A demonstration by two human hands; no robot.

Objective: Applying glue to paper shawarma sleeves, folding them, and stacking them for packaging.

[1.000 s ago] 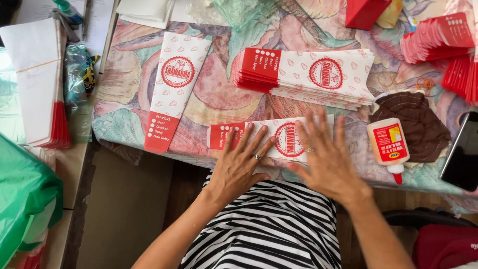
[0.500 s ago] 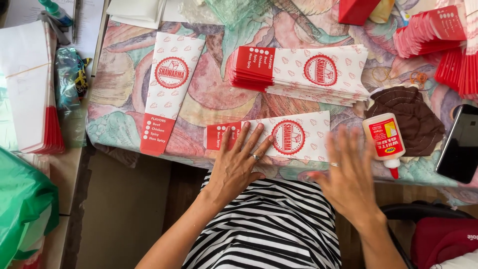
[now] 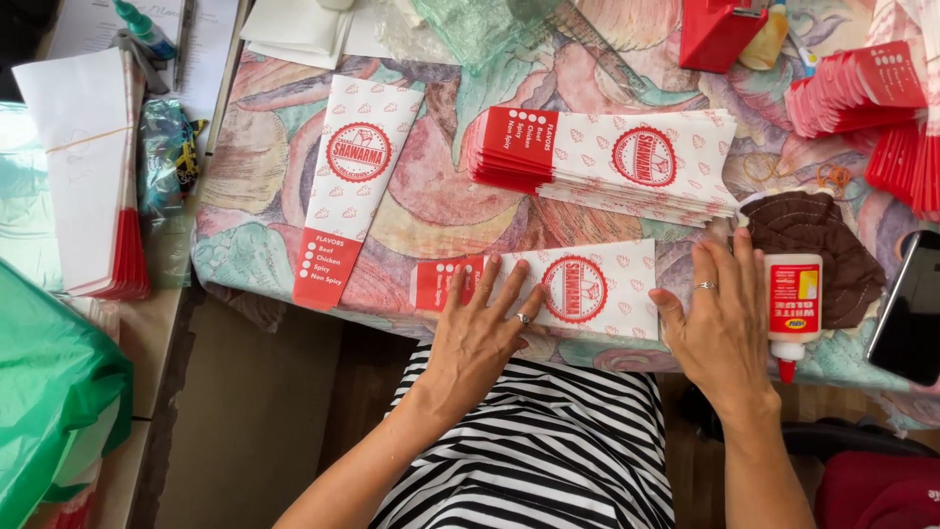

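Two hands worked at one flat paper sleeve (image 3: 578, 289), white with a red end and a round red emblem, which lay at the near edge of the table (image 3: 431, 211). The left hand (image 3: 480, 333) rested flat on its left half, fingers spread and gripping nothing. The right hand (image 3: 720, 328) lay open, palm down, just off its right end, touching one white glue bottle (image 3: 793, 304). One single sleeve (image 3: 348, 191) lay apart to the left; one fanned stack of sleeves (image 3: 607, 157) sat behind. One brown cloth (image 3: 818, 240) and one dark phone (image 3: 906, 309) lay to the right. A painted, many-coloured cloth covered the table; a green plastic bag (image 3: 49, 392) hung at left.
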